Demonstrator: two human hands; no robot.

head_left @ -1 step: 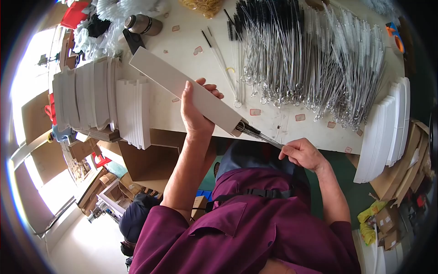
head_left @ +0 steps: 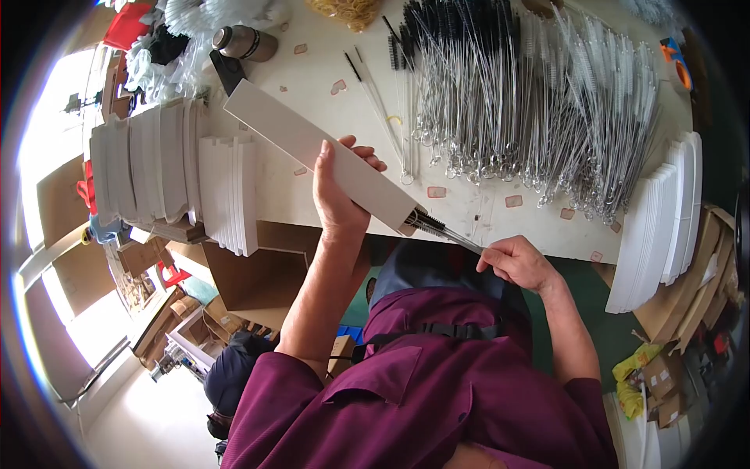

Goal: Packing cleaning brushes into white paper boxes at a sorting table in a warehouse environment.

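Note:
My left hand point(head_left: 341, 187) is wrapped round a long, narrow white cardboard box point(head_left: 285, 121), held slanting over the table's front edge. Its open end points down toward my right hand point(head_left: 517, 262). That hand is closed round the wire handles of a small bunch of brushes point(head_left: 430, 223). Their black bristles sit at the mouth of the box; how far they reach inside is hidden. Beyond the box, a few thin brushes point(head_left: 379, 109) lie on the table. Farther right spreads a big heap of wire-handled brushes point(head_left: 469, 102), some black-bristled, others white, with looped ends toward me.
Stacks of folded white boxes point(head_left: 148, 164) stand at the table's left, and more white boxes point(head_left: 660, 227) hang over its right corner. A steel flask point(head_left: 246, 43) lies at the back left near clear plastic bags. An open brown carton point(head_left: 254, 273) is below the left edge.
The white box and my left hand have shifted very slightly to the right, toward the brushes. My right hand stays in place.

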